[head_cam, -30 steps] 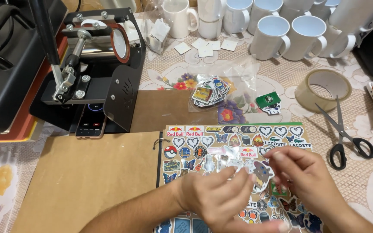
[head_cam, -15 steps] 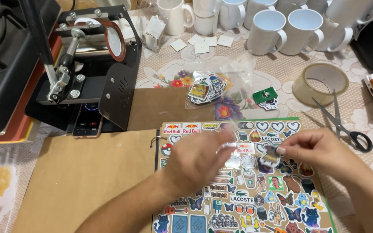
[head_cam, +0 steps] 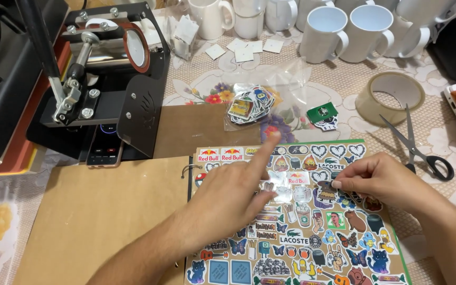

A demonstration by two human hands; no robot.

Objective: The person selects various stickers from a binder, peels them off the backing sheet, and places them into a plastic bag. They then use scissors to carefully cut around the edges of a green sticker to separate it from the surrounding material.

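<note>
Since the earlier frame the left hand (head_cam: 233, 195) has extended its index finger toward 1 o'clock, other fingers curled, over the sticker sheet (head_cam: 296, 211). Right hand (head_cam: 381, 179), at 3 o'clock, pinches a small dark sticker (head_cam: 327, 187) between thumb and fingertips on the sheet

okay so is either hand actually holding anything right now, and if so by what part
The right hand pinches a small dark sticker by its right edge, between thumb and fingertips, over the sticker sheet. The left hand holds nothing; its index finger points.
</note>
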